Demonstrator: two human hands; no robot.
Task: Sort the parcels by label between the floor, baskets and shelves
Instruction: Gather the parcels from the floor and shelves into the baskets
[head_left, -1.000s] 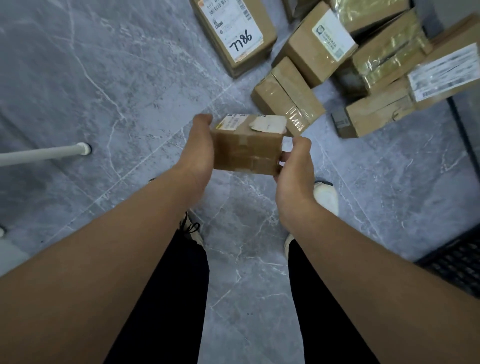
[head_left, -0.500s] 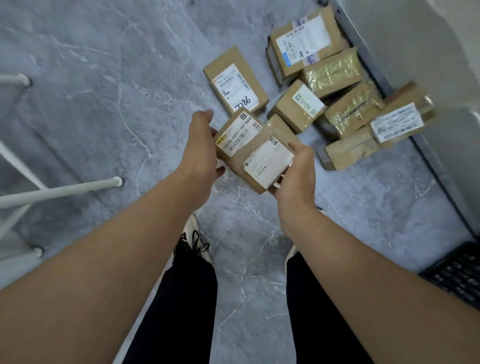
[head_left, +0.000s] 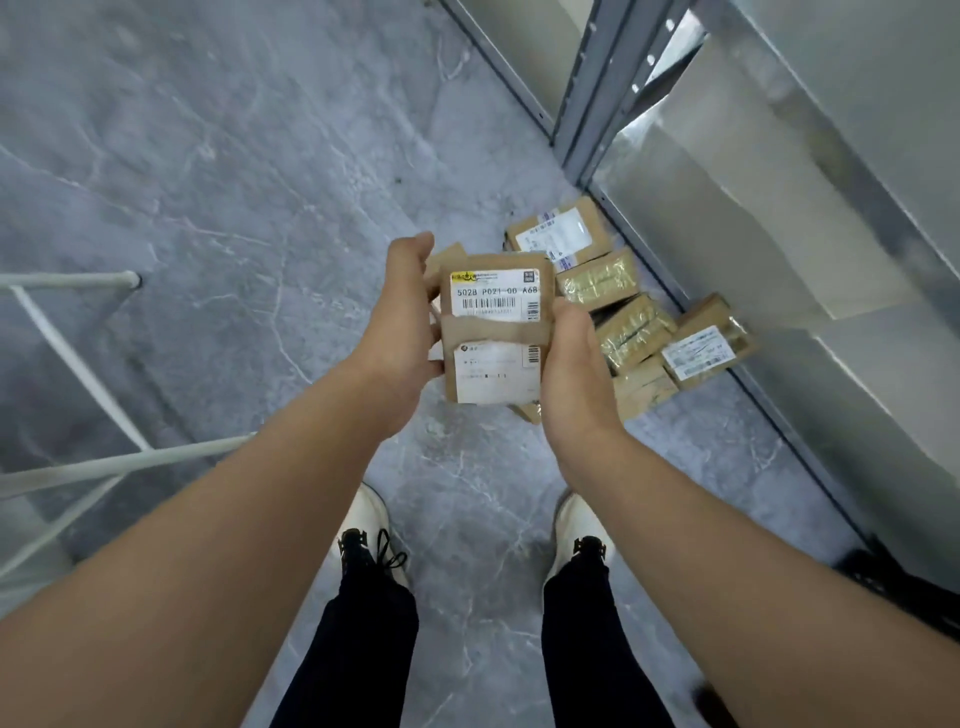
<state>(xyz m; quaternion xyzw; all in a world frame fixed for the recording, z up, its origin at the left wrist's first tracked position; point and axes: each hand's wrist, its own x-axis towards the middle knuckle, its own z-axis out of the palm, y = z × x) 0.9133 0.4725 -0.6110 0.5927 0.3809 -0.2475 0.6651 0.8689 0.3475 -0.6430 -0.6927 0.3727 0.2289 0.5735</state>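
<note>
I hold a small brown cardboard parcel (head_left: 544, 280) out in front of me, above the grey marbled floor (head_left: 234, 182), with its labelled face turned up toward me. My left hand (head_left: 400, 332) grips its left side and my right hand (head_left: 571, 374) clamps its right edge. My fingertips are hidden behind the box. The upper white label (head_left: 493, 293) reads 502B P021-00 A68. A lower white label (head_left: 491, 371) sits beneath it, and a strip of brown tape (head_left: 483, 328) crosses between the two. Beyond the parcel, a heap of brown cardboard boxes (head_left: 628, 317) lies on the floor against the foot of a grey metal shelf unit (head_left: 587, 104). Some of the boxes are wrapped in shiny tape, and two show white labels. A white tubular frame (head_left: 78, 332) stands to my left. My white shoes (head_left: 366, 519) are planted apart below my arms.
</note>
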